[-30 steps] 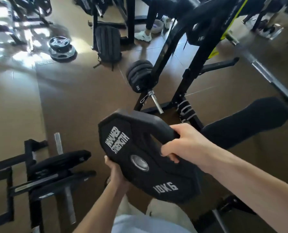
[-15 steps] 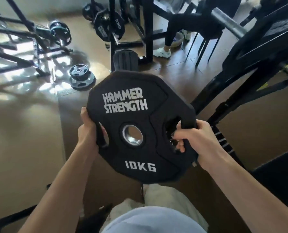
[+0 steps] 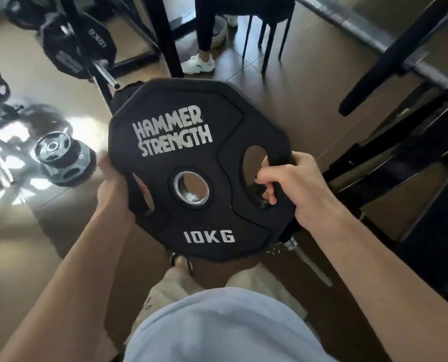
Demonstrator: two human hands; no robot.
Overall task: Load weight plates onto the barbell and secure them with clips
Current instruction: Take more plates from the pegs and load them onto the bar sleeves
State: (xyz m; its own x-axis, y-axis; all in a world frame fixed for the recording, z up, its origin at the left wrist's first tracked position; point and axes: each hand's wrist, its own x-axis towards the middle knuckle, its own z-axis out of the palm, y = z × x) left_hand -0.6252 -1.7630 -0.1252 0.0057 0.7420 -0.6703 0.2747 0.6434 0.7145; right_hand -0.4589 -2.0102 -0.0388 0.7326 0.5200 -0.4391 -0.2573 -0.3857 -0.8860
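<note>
So the black rubber-coated ten-sided weight plate (image 3: 191,163), white "HAMMER STRENGTH" up top and "10KG" at the bottom, was held up in the air in front of the person's waist, face toward the camera, with the floor visible through its steel-ringed centre hole. The right hand (image 3: 293,184) was wrapped tight around the rim through the right grip slot, fingers curled in through the opening. The left hand (image 3: 114,186) clasped the left edge, though the plate hid most of its fingers, so I could only see the palm and thumb side pressed against the rim. Below the plate's lower right edge a silver metal sleeve with a spring clip (image 3: 288,242) poked out, partly covered. Up top right ran a grey steel barbell shaft (image 3: 358,30) on a black rack, well apart from the plate. On the brown floor to the left sat a small stack of grey and black plates (image 3: 61,158), and behind that a rack peg carried more black plates (image 3: 79,48). Someone's leg and white sneaker (image 3: 198,64) stood by a black chair further back.
</note>
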